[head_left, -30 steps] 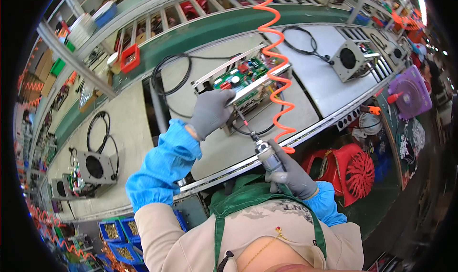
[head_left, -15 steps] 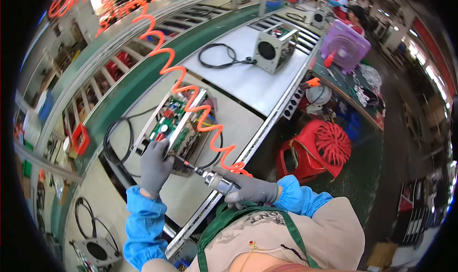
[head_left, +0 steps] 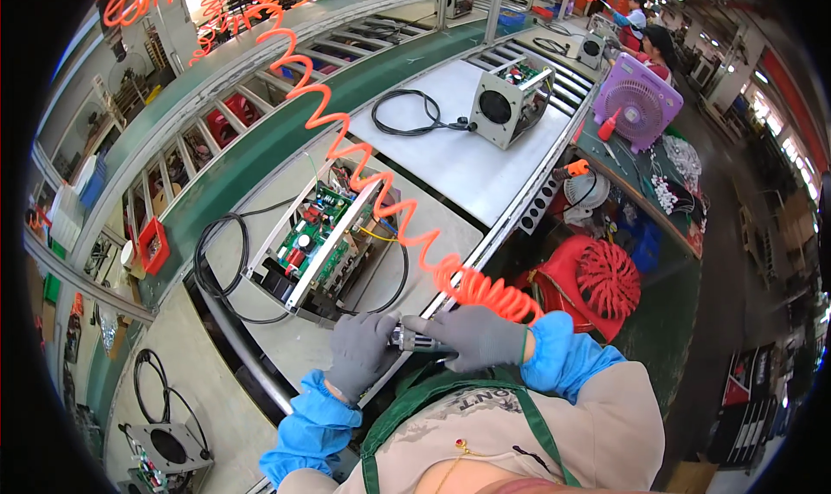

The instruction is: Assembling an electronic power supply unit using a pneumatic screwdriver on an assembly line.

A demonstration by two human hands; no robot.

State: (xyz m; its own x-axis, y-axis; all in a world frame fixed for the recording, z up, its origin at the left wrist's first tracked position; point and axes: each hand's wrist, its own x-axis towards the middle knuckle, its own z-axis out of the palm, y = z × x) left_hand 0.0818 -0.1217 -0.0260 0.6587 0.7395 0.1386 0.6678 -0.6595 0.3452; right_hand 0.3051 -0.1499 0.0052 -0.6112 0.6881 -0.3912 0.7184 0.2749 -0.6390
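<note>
Holds partly covered driver [head_left: 414,339] in curled right hand [head_left: 474,336] beside bench [head_left: 303,348] unit [head_left: 325,245], with left hand [head_left: 358,348] bent over hidden tip, in a grip impossible to tell.

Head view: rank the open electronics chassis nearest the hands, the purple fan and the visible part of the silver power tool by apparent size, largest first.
1. Open electronics chassis
2. Purple fan
3. Silver power tool, visible part only
</note>
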